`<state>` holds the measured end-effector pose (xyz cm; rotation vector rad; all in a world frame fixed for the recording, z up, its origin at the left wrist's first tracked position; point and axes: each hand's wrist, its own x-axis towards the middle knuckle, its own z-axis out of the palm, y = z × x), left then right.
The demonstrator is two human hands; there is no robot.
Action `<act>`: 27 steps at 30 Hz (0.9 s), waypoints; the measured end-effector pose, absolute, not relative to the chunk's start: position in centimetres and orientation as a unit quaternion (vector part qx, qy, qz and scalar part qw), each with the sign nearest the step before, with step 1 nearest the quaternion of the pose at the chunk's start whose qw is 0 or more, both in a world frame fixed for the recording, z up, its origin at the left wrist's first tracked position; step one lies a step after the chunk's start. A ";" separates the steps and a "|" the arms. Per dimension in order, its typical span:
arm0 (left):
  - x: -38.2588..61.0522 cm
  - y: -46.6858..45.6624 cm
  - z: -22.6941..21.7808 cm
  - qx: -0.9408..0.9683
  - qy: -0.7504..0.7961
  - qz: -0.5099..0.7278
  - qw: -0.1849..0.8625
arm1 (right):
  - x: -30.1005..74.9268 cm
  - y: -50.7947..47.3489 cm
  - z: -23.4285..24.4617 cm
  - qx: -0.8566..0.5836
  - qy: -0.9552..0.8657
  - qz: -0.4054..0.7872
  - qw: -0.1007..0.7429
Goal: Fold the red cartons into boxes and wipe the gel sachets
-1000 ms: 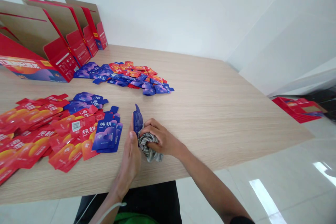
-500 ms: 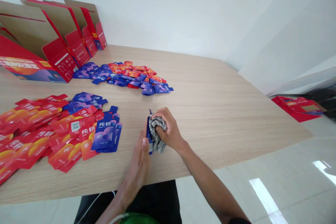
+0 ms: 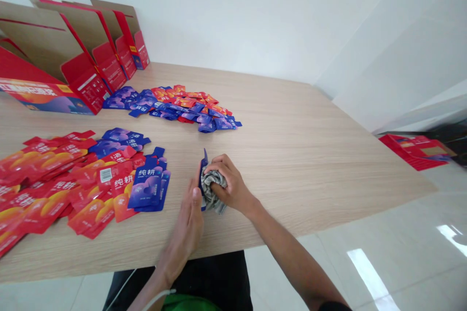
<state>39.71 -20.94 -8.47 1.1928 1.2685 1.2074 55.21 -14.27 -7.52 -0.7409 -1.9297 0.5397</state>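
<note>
A blue pouch (image 3: pixel 201 189) stands on edge near the front of the table. My left hand (image 3: pixel 190 214) backs it from the left, fingers fairly straight along its far face and thumb at its near edge. Bunched in my right hand (image 3: pixel 233 182) is a grey striped cloth (image 3: pixel 215 192), pressed against the pouch's right face. Most of the pouch is hidden by the cloth and hands. To the left lies a heap of red pouches (image 3: pixel 87 170) with some blue pouches (image 3: pixel 148 182) on top.
A second pile of blue and red pouches (image 3: pixel 207 116) lies farther back. Open red cartons (image 3: pixel 87 92) stand in a row at the back left, by the white wall (image 3: pixel 237 14). A red box (image 3: pixel 416 150) sits beyond the table's (image 3: pixel 310 155) right edge.
Both hands, with the pouch and the cloth, have shifted slightly left. The cloth has stayed against the pouch. The piles and cartons have not moved.
</note>
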 end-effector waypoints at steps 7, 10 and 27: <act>39.8 -22.1 -10.6 0.401 0.464 0.465 0.638 | 56.1 -13.8 -6.6 -0.391 -0.709 0.158 0.566; 39.2 -21.2 -11.0 0.316 0.417 0.492 0.696 | 56.3 -13.8 -6.4 -0.390 -0.698 0.151 0.581; 37.3 -19.0 -8.2 0.109 0.443 0.591 0.665 | 56.3 -14.4 -6.4 -0.301 -0.737 0.199 0.571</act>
